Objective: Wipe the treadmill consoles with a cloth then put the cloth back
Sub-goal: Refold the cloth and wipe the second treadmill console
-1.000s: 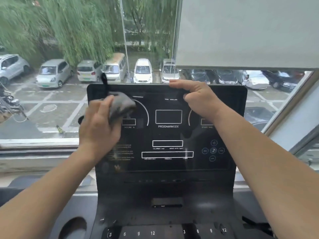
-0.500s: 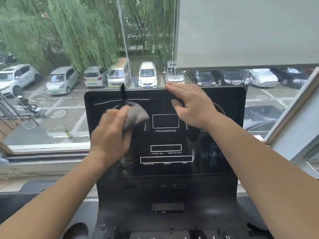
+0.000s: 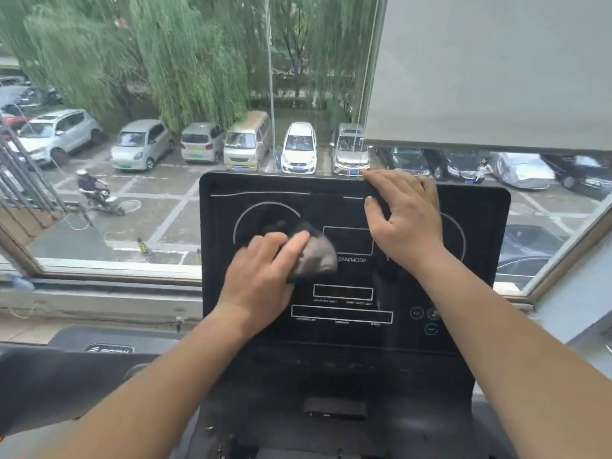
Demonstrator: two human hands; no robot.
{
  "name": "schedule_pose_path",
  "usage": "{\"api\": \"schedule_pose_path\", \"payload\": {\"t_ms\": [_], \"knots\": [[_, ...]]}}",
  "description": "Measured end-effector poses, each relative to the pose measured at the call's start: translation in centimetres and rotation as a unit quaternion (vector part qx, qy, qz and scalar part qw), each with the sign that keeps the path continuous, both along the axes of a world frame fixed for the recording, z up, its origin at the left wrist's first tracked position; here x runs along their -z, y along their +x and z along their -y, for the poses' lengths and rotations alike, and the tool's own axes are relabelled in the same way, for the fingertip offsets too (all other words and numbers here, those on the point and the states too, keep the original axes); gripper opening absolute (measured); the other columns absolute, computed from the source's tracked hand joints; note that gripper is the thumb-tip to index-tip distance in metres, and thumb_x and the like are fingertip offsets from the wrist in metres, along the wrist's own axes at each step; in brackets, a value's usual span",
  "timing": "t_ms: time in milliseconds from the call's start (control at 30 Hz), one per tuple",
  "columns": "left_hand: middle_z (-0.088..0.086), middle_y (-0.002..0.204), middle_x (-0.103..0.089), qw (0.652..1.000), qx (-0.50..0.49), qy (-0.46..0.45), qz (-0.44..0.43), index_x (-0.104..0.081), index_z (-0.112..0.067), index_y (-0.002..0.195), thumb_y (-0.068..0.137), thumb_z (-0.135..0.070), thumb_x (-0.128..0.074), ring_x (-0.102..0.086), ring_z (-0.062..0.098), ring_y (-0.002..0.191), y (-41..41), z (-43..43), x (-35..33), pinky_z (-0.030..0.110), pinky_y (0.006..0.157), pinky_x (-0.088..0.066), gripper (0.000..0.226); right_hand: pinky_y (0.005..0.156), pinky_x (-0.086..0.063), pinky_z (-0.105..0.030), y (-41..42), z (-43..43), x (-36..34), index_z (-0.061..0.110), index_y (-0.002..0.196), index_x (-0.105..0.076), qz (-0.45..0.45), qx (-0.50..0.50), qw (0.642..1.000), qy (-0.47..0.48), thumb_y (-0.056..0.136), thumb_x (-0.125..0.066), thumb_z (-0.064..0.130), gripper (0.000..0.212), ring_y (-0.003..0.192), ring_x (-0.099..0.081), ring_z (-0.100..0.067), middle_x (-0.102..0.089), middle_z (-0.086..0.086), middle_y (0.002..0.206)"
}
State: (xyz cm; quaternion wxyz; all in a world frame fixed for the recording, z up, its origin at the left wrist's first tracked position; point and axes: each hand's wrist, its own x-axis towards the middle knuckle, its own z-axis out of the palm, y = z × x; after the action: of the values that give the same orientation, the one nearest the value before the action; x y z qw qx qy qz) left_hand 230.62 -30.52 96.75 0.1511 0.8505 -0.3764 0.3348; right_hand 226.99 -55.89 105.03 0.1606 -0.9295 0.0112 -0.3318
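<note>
The black treadmill console (image 3: pixel 477 276) stands upright in front of me, with white outlines and the label "MODE" on its face. My left hand (image 3: pixel 261 279) holds a bunched grey cloth (image 3: pixel 316 255) against the screen, left of centre; the cloth sticks out to the right of my fingers. Higher up, my right hand (image 3: pixel 405 215) rests on the console's upper part with fingers spread. Its fingertips reach the top edge and the thumb lies on the face.
Directly behind the console is a window (image 3: pixel 165 160) over a car park, with a grey roller blind (image 3: pixel 496 67) lowered at the upper right. A window sill (image 3: pixel 99 293) runs along the left. The treadmill's lower panel (image 3: pixel 331 409) with a slot lies below the screen.
My left hand has slid the cloth from the console's upper left corner down and right towards the centre. My right hand has loosened from gripping the top edge to lying flatter.
</note>
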Motion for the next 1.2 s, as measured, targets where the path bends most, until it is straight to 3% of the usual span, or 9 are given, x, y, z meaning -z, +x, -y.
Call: {"api": "schedule_pose_path", "payload": {"t_ms": [133,233,367,433,667,800,933,1067,1200], "knots": [[0.016,0.124,-0.052,0.963,-0.123,-0.228,-0.068,-0.042,-0.015,0.151,0.092,-0.021,-0.069,-0.054,0.038,0.109,2.5,-1.8,-2.1,0.054,0.082,-0.055,0.065,0.117,-0.003,-0.017,0.1,0.0,0.1,0.036,0.145,-0.057,0.001,0.007,1.000,-0.003,0.100,-0.053,0.031,0.045,0.139,-0.044,-0.008,-0.059,0.018,0.143],[0.018,0.124,-0.050,0.939,-0.170,-0.280,-0.102,-0.041,-0.012,0.151,0.090,-0.021,-0.071,-0.054,0.039,0.108,-0.5,0.7,1.1,0.051,0.079,-0.054,0.069,0.123,-0.010,-0.029,0.2,-0.2,0.1,0.034,0.144,-0.058,-0.002,0.010,1.000,-0.005,0.099,-0.054,0.031,0.045,0.139,-0.044,-0.010,-0.059,0.016,0.143],[0.008,0.120,-0.050,0.997,0.010,-0.034,-0.069,-0.042,-0.018,0.150,0.066,-0.013,-0.076,-0.058,0.037,0.094,-4.0,-0.1,6.0,0.047,0.071,-0.059,0.091,0.125,-0.013,-0.036,0.0,-0.2,0.1,0.033,0.146,-0.056,-0.006,0.002,1.000,-0.011,0.098,-0.055,0.029,0.048,0.142,-0.043,-0.010,-0.058,0.015,0.145],[0.006,0.120,-0.051,0.995,0.074,0.056,-0.038,-0.046,-0.020,0.149,0.067,-0.014,-0.067,-0.060,0.036,0.095,-2.5,-1.6,4.4,0.047,0.069,-0.060,0.085,0.125,-0.010,-0.034,0.0,0.0,0.0,0.033,0.147,-0.055,-0.015,0.003,1.000,-0.015,0.097,-0.054,0.029,0.051,0.143,-0.042,-0.010,-0.057,0.015,0.146],[0.012,0.126,-0.046,0.950,-0.135,-0.258,-0.114,-0.040,-0.016,0.153,0.091,-0.021,-0.070,-0.054,0.038,0.113,1.9,1.8,-4.9,0.053,0.076,-0.056,0.069,0.128,-0.011,-0.036,-0.9,1.3,-1.3,0.034,0.156,-0.045,-0.080,-0.034,0.996,-0.030,0.105,-0.047,0.032,0.052,0.153,-0.029,-0.006,-0.041,0.019,0.160],[0.011,0.124,-0.051,0.984,-0.054,-0.145,-0.093,-0.039,-0.016,0.150,0.075,-0.013,-0.076,-0.057,0.036,0.104,-3.1,6.0,0.8,0.047,0.063,-0.060,0.083,0.123,-0.026,-0.032,-2.8,4.3,-2.0,0.019,0.142,-0.064,-0.026,0.014,0.999,0.023,0.105,-0.051,0.025,0.040,0.142,-0.049,-0.017,-0.062,0.002,0.147],[0.004,0.118,-0.057,0.993,0.097,0.055,-0.025,-0.048,-0.021,0.146,0.066,-0.016,-0.066,-0.061,0.032,0.098,-2.8,6.4,1.2,0.044,0.059,-0.059,0.082,0.124,-0.025,-0.054,-3.9,8.0,-1.0,0.023,0.137,-0.066,-0.006,0.133,0.991,-0.027,0.101,-0.042,0.034,0.045,0.132,-0.056,-0.025,-0.068,0.000,0.133],[0.007,0.122,-0.053,0.993,-0.007,-0.112,-0.046,-0.049,-0.019,0.147,0.076,-0.013,-0.074,-0.058,0.034,0.105,-0.3,8.1,-3.8,0.044,0.060,-0.058,0.075,0.119,-0.037,-0.047,-4.7,10.3,0.3,0.014,0.138,-0.064,0.039,0.091,0.995,0.006,0.100,-0.044,0.024,0.044,0.130,-0.056,-0.027,-0.067,-0.004,0.134],[0.008,0.128,-0.048,0.951,-0.116,-0.265,-0.109,-0.039,-0.021,0.150,0.083,-0.015,-0.075,-0.053,0.033,0.114,-3.1,13.4,-2.4,0.046,0.066,-0.055,0.076,0.116,-0.042,-0.039,-4.7,11.5,0.9,0.012,0.133,-0.069,0.097,0.039,0.992,0.067,0.093,-0.048,0.004,0.045,0.131,-0.058,-0.024,-0.069,-0.004,0.134]]}}
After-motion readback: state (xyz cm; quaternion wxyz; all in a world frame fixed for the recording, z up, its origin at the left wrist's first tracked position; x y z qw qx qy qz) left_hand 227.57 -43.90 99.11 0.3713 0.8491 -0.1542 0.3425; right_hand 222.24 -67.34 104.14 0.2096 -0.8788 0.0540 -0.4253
